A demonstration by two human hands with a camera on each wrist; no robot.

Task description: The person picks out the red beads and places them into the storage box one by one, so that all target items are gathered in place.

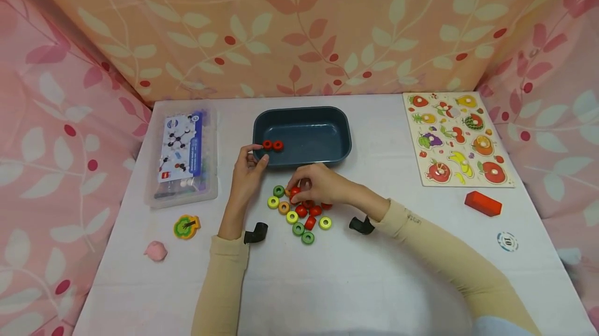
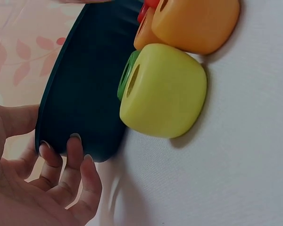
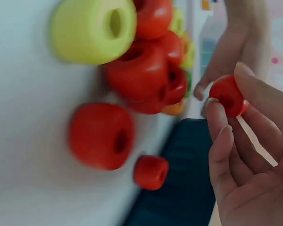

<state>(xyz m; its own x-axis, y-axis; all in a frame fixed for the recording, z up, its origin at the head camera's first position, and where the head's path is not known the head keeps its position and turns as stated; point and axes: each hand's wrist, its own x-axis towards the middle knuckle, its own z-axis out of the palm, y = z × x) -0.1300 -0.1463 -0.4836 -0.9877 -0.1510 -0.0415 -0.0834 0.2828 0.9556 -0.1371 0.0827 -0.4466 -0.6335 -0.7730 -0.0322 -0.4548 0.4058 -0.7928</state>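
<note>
My right hand (image 1: 323, 184) pinches a red bead (image 3: 228, 95) between thumb and fingertips, lifted above a loose pile. Red beads (image 3: 101, 135) lie under and beside that hand, mixed with yellow (image 1: 325, 223), green (image 1: 307, 237) and orange beads (image 1: 284, 207), all with holes through them. Behind the pile stands a dark blue tray (image 1: 301, 159). Two red beads (image 1: 278, 145) rest inside its left front corner. With fingers on its rim and outer wall, my left hand (image 2: 42, 174) holds the tray at that same corner.
A clear molecular-model box (image 1: 182, 154) lies left, with a tree-shaped piece (image 1: 186, 227) and a pink lump (image 1: 156, 251) nearer. At right are a fruit puzzle board (image 1: 460, 141), a red block (image 1: 483, 204) and a poker chip (image 1: 507, 241). Black wrist-worn pieces (image 1: 256, 233) sit by both wrists.
</note>
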